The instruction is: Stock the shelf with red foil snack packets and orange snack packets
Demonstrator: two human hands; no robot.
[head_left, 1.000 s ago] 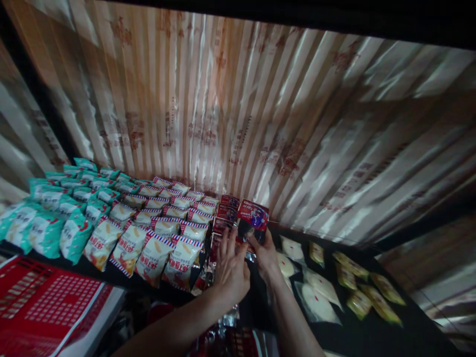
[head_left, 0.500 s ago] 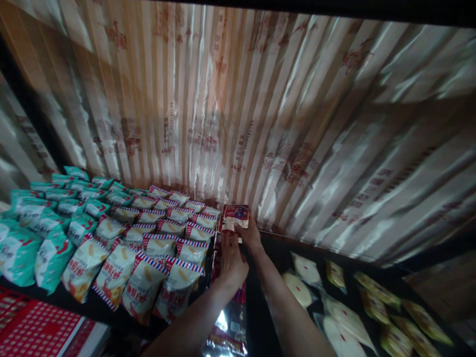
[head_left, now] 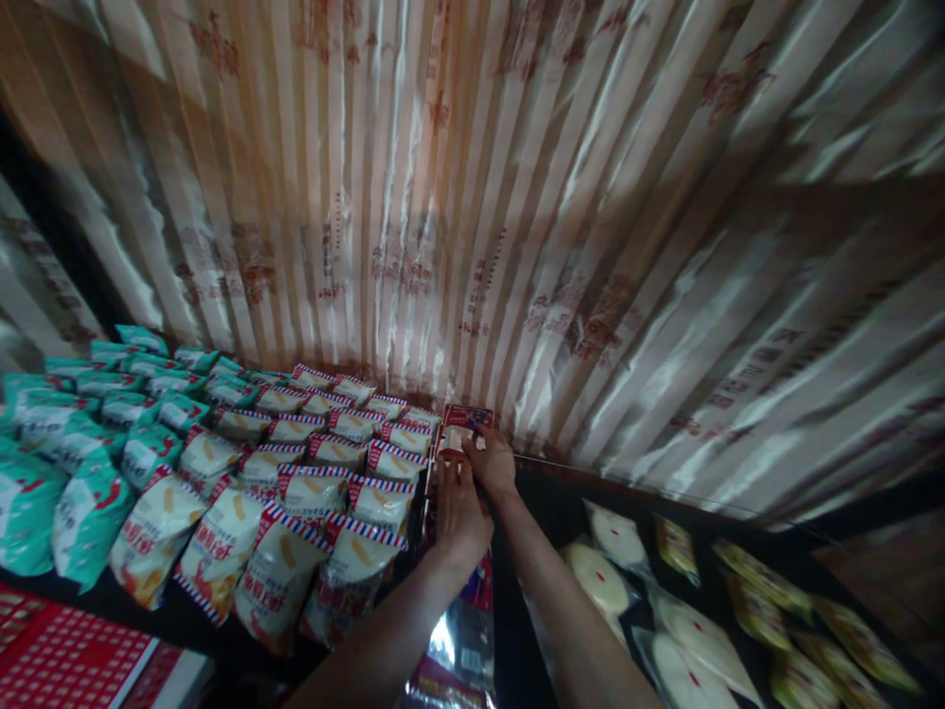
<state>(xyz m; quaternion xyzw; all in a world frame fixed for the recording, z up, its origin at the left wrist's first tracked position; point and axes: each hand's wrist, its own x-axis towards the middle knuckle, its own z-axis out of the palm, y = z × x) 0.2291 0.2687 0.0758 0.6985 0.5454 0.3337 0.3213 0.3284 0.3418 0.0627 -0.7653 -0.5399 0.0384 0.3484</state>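
Note:
A small dark red packet point(head_left: 459, 416) with a pale lower panel lies against the foot of the corrugated sheet. My right hand point(head_left: 493, 463) has its fingers at the packet's right edge, with the thumb across the front. My left hand point(head_left: 459, 517) reaches up from below, fingers stretched out flat and touching the packet's lower part. Under and below the left hand runs a row of shiny dark packages point(head_left: 462, 640), partly covered by my forearm.
Left of my hands stand rows of cream snack bags point(head_left: 354, 571) with striped tops, then teal bags point(head_left: 93, 517). A red lattice basket point(head_left: 81, 655) is at lower left. Round pale items in clear wrap point(head_left: 598, 579) and yellow packets point(head_left: 760, 606) lie right on the black surface point(head_left: 528, 561).
The red packet now leans back flatter against the sheet. My right hand has shifted slightly left over it. The view has tilted down a little.

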